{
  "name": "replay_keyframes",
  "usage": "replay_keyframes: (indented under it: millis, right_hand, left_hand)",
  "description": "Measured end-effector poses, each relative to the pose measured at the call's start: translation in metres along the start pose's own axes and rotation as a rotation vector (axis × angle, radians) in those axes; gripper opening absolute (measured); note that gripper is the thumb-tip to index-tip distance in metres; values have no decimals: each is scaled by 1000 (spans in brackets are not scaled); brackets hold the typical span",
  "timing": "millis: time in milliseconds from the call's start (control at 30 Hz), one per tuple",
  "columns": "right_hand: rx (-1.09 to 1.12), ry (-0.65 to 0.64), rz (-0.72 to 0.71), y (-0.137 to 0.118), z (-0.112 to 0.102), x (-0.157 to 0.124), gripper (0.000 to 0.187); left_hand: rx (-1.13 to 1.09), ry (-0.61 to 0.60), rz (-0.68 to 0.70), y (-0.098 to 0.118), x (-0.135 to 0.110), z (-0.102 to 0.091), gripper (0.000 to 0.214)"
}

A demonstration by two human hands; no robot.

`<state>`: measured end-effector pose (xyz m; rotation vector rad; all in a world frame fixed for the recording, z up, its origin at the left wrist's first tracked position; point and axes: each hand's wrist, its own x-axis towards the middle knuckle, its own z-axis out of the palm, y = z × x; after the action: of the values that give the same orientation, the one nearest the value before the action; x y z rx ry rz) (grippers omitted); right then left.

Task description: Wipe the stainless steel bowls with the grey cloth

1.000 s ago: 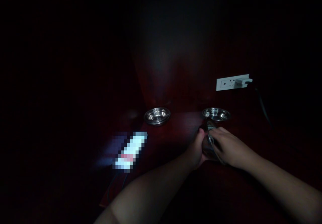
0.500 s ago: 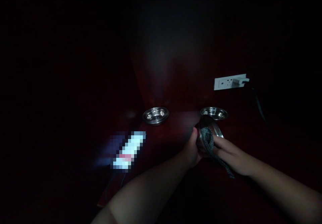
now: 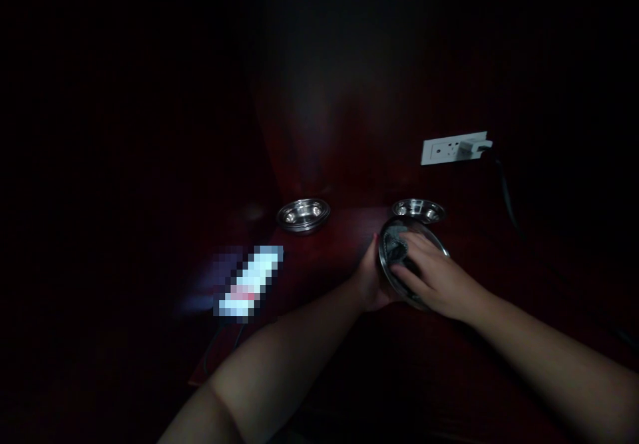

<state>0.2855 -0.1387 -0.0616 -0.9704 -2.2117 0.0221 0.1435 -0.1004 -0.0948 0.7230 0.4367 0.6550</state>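
Observation:
Tilted toward me, a shiny metal bowl (image 3: 440,243) is held by its left side in my left hand (image 3: 372,283), the thumb at the rim and the other fingers mostly hidden behind it. My right hand (image 3: 433,274) reaches into the bowl and presses a dark grey-green cloth (image 3: 397,244) against its inner surface. Just behind the held bowl, another metal bowl (image 3: 418,211) sits on the dark red table. Farther left stands a small stack of metal bowls (image 3: 303,216).
A lit phone (image 3: 249,281), its screen blurred out, lies on the left of the table (image 3: 344,231) with a cable below it. On the back panel a white socket plate (image 3: 444,150) holds a plug (image 3: 476,146), its cord hanging down. The surroundings are very dark.
My right hand has gone deeper into the bowl, and the cloth tail that hung below is now bunched inside. The bowl's opening faces me more. The view has shifted slightly.

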Motion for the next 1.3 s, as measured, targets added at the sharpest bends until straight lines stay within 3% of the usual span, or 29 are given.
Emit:
replay_keyframes:
  millis: [333,533,900,1067,1300]
  right_hand:
    - [-410,-76,154,6,0,0,25]
    - [-496,-174,181,9,-4,-1,20]
    - [19,-343,186,10,-15,-4,15]
    - [374,-444,218,11,-19,-4,25]
    - [624,-306,81,5,-15,-4,26]
  left_hand:
    - [-7,42,5,1,1,2,73]
    - [-8,38,38,-2,5,3,75]
    - [9,-2,35,-5,9,-2,79]
    - [8,-33,24,-7,13,-7,82]
    - [-44,-7,73,-7,13,-4,79]
